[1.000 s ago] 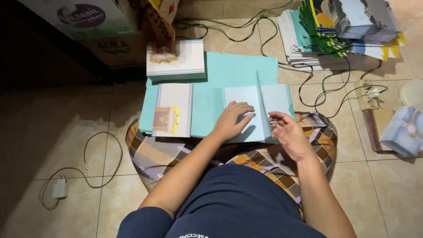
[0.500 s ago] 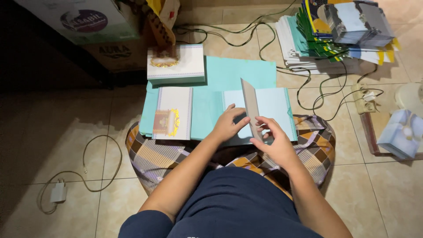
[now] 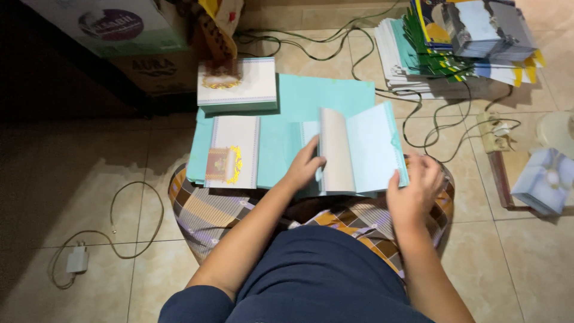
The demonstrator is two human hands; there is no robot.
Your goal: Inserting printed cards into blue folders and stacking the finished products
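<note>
**Folding a card on the floor, mid-crease**

Tiled floor (image 3: pixel 119 149), dim room, cables and paper stacks around. Person sits with a checked cloth (image 3: pixel 209 209) over the lap, teal sheet (image 3: pixel 317 96) laid ahead as the work area. Left hand (image 3: pixel 306 167) lies flat, fingers spread, pressing down the pale blue folded card (image 3: pixel 371 146) at its left part beside the upright middle flap. Right hand (image 3: pixel 412 191) sits at the card's lower right corner, fingers loosely curled on the edge; whether it pinches the edge, cannot tell, blurred. Card lies on the teal sheet, just ahead of the knees.

Finished card with gold emblem (image 3: pixel 230 152) lies left, another stack of cards (image 3: pixel 237 84) behind it.

Step judged: folding the panels, flap half over. Next move likely needs the flap laid flat, edges aligned, crease pressed while the left hand pins it.
</note>
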